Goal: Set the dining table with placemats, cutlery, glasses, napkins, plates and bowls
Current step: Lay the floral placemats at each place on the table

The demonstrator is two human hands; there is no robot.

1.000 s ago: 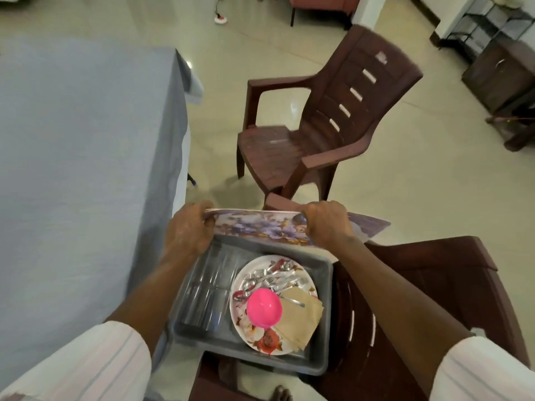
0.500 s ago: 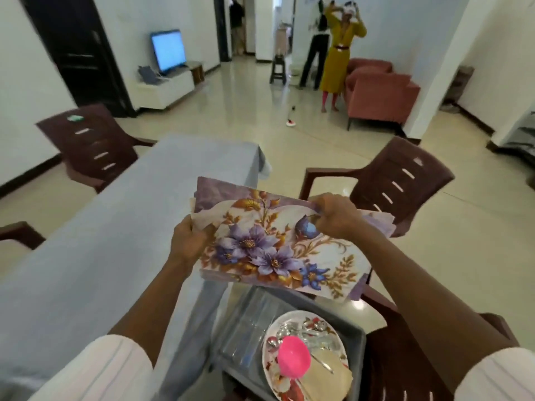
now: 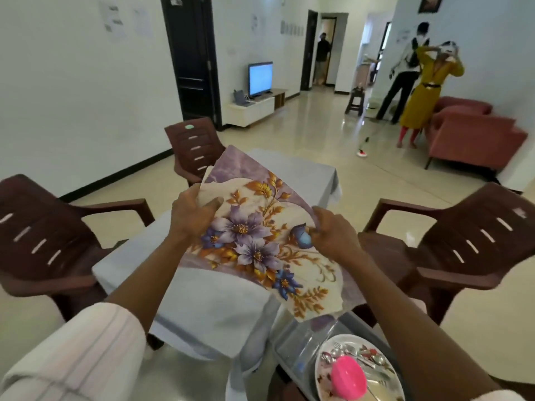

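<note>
Holding a floral placemat (image 3: 260, 244) in mid-air w/ both hands, a person faces the near end of a dining table. Left hand (image 3: 192, 219) pinches the mat's left edge, thumb on top. Right hand (image 3: 335, 237) grips the right edge, fingers (image 3: 320, 219) curled round it. The mat hangs tilted above the tabletop (image 3: 220, 299), not touching it. Its far corner is raised & its near corner droops toward a grey tray (image 3: 289, 351) at bottom right. Prob. more than one sheet is in the grip, since a second purple edge shows behind the first.

Step in hand, as I judge it: laying the first mat. To do it well:
- Peel off one sheet if they are stacked.
- Turn it square to the table edge.
- Lower it flat in front of a seat.
- Smooth outward so the cloth beneath doesn't ruck.

Materials: the mat is thin, bendy & glossy, prob. plastic-coated. It has a cream centre, purple marbled border, violet flowers & gold leaves. A pale blue-grey cloth covers the tabletop, soft & draped over the corners. The tray holds a round flowered plate (image 3: 325, 380) w/ a glossy pink bowl (image 3: 348, 379) & shiny metal cutlery (image 3: 357, 353) on it. Dark-brown moulded plastic chairs (image 3: 463, 244) w/ slotted backs stand left, right & at the far end.
</note>
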